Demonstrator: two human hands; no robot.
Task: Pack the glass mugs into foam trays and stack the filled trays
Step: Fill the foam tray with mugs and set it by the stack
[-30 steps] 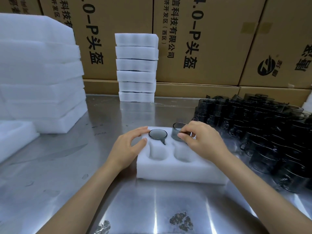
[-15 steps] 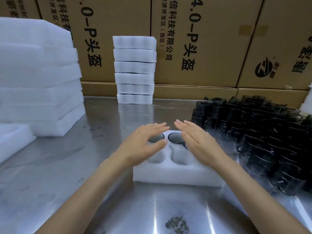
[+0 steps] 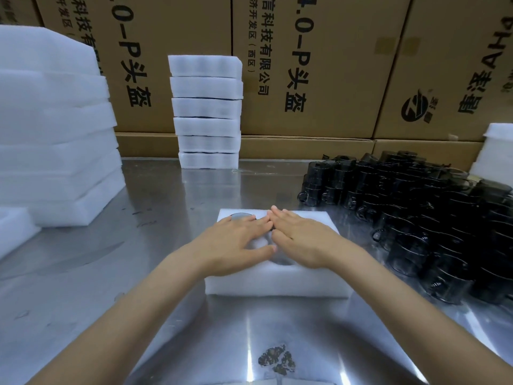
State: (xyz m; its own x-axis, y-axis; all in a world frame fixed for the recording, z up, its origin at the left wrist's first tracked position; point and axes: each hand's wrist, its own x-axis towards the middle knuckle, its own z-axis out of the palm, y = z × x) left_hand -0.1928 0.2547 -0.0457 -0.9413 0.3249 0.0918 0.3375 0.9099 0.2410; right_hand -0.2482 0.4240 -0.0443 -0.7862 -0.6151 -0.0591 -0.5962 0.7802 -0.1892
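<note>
Brown printed cardboard cartons (image 3: 319, 65) wall the back of a shiny steel table (image 3: 166, 315). Dark glass mugs (image 3: 416, 218) crowd its right side; a stack of filled white foam trays (image 3: 206, 112) stands at the rear. On the near white foam tray (image 3: 277, 284), left hand (image 3: 236, 243) and right hand (image 3: 302, 240) lie flat, fingers straight, covering one grey mug rim (image 3: 241, 216).

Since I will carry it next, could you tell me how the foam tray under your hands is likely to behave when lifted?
The foam tray is thick white foam, so probably light and fairly stiff. Only its far pockets seem filled: one mug shows beyond the left hand, so it may tip away. The right hand also lies flat on top; the glass inside is likely fragile.
</note>
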